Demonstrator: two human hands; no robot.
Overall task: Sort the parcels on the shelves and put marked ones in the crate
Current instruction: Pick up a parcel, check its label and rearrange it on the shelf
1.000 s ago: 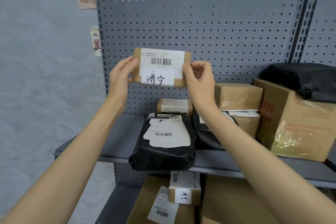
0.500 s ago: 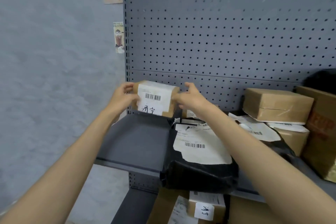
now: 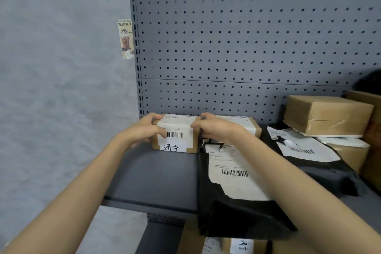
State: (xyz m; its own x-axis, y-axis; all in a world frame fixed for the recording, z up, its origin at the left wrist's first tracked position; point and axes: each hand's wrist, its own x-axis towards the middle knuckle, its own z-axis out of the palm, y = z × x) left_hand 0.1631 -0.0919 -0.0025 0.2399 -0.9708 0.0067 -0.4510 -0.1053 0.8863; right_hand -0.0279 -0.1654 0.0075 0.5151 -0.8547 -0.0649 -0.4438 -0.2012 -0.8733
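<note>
Head view: small marked box point(image 3: 175, 134) on grey shelf point(image 3: 156, 175).
Left hand point(image 3: 142, 130) and right hand point(image 3: 214, 128) grip its ends, fingers curled; base on shelf, against pegboard point(image 3: 237, 47).

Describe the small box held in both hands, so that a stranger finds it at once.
Look at the grey shelf before the grey board with holes. At its back left stands a small brown box, the left hand and right hand gripping its ends. Unlike its neighbours, its front label bears handwritten characters.
</note>
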